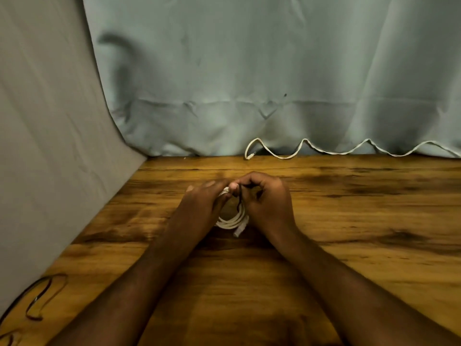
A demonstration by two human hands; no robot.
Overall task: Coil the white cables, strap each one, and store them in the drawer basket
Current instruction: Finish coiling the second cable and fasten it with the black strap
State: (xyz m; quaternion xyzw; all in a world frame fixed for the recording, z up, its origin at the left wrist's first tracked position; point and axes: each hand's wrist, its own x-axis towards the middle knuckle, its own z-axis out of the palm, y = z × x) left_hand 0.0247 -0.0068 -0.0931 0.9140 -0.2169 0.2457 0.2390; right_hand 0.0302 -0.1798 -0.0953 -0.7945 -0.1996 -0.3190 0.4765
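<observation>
A coiled white cable [233,221] lies between my hands at the middle of the wooden table [349,221], its plug end sticking out toward me. My left hand [204,201] holds the coil's left side. My right hand [264,198] pinches a thin dark strap [240,196] that runs across the top of the coil. A second white cable [324,149] lies uncoiled in waves along the table's far edge against the curtain. The drawer basket is not in sight.
A grey-green curtain [249,71] hangs behind the table and a grey cloth [50,146] covers the left side. Dark straps [40,298] lie at the table's near left corner.
</observation>
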